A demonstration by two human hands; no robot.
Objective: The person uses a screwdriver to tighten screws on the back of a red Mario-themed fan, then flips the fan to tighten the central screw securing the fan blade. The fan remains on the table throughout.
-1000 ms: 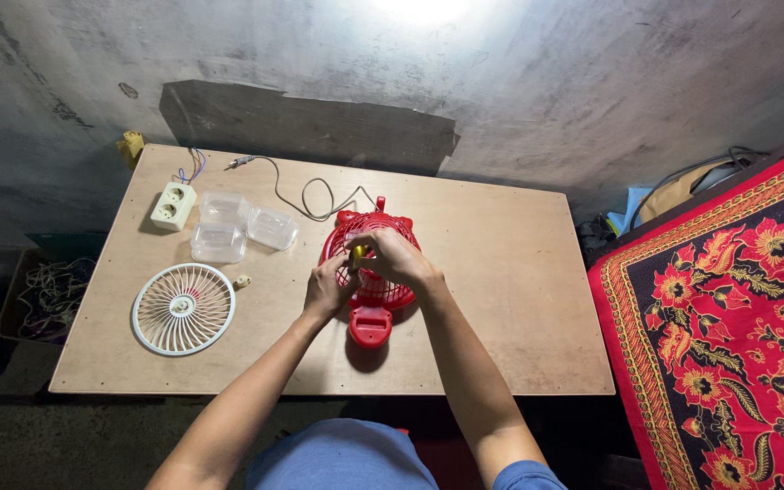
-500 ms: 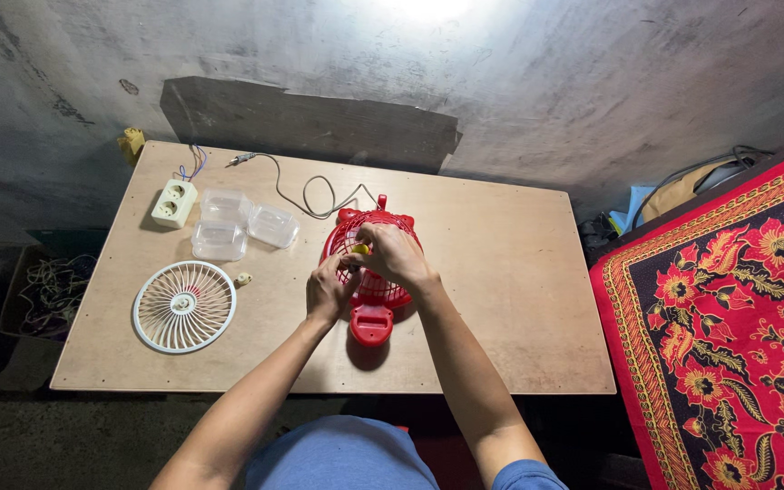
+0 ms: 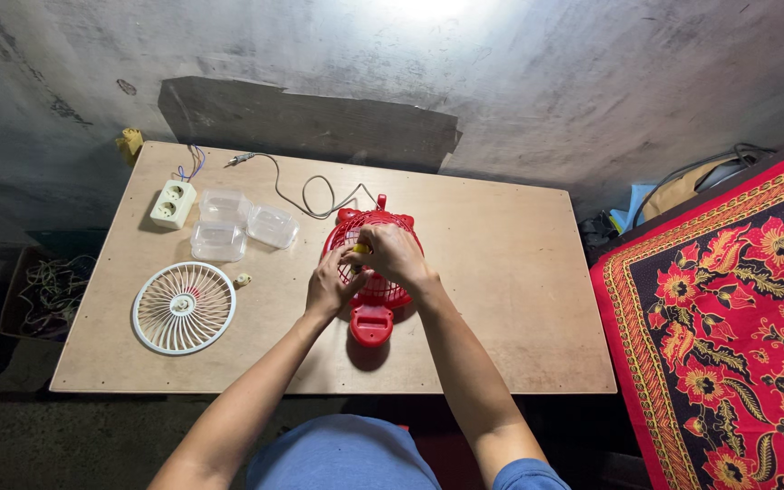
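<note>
Red fan (image 3: 372, 272) lies flat near the middle of the wooden table (image 3: 501, 272), grille up, base toward the person. Long axis runs away from the body: base at the near end, small ears at the far end.

Both hands sit on top of the grille, directly over it, no reach needed. Right hand (image 3: 396, 254) is curled over the upper middle of the fan, fingers closed round a small yellowish tool (image 3: 360, 248), likely a screwdriver handle; only its end shows. Left hand (image 3: 330, 286) rests on the fan's left edge, fingers bent and pressed against the grille, thumb tip close to the tool. Whether it grips the rim or just steadies it, cannot tell. The hands touch or nearly touch. Right hand is nearer the fan's centre.

Around it:
- White grille (image 3: 183, 307) lies flat to the left, well apart from the fan.
- Small pale part (image 3: 242, 280) just beside that grille's right edge.
- Three clear plastic boxes (image 3: 233, 225) at upper left, close together.
- White socket block (image 3: 172, 202) beyond them, short coloured wires at its top.
- Grey cord (image 3: 306, 192) loops from the fan's far end toward the table's far edge.

Nothing lies between hands and fan. Patterned red cloth (image 3: 728, 318) off the table to the right.
</note>
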